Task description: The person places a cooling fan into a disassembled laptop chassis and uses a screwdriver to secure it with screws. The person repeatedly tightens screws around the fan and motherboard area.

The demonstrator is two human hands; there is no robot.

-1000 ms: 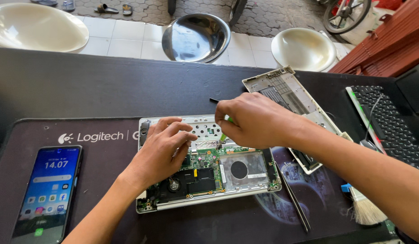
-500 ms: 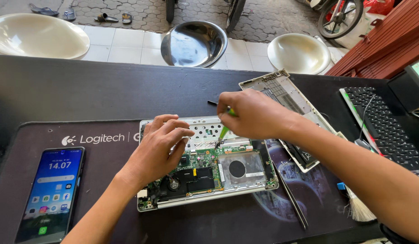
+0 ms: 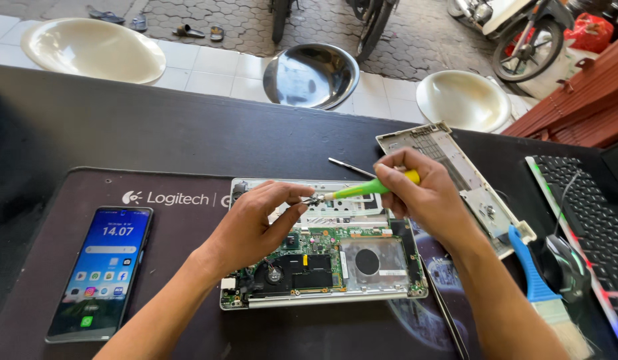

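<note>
Two hands work a screwdriver over an opened laptop on a dark desk.

The black desk [image 3: 156, 133] carries a dark mat [image 3: 76, 200], and on the mat lies the opened laptop [image 3: 322, 267], bottom side up so its green circuit board and fan face the person. Its removed bottom cover [image 3: 449, 167] sits tilted just to the right, out of the way, with a keyboard [image 3: 582, 200], a mouse [image 3: 562, 267] and a blue-handled brush [image 3: 542, 293] beyond it. A lit phone [image 3: 102, 270] lies flat at the left of the mat. The right hand [image 3: 422, 200] is clenched round the green and yellow screwdriver [image 3: 366, 189], holding it nearly level above the laptop's upper edge. The left hand [image 3: 256, 227] pinches something small at the screwdriver's tip, probably a screw, though it is too small to tell.
</note>
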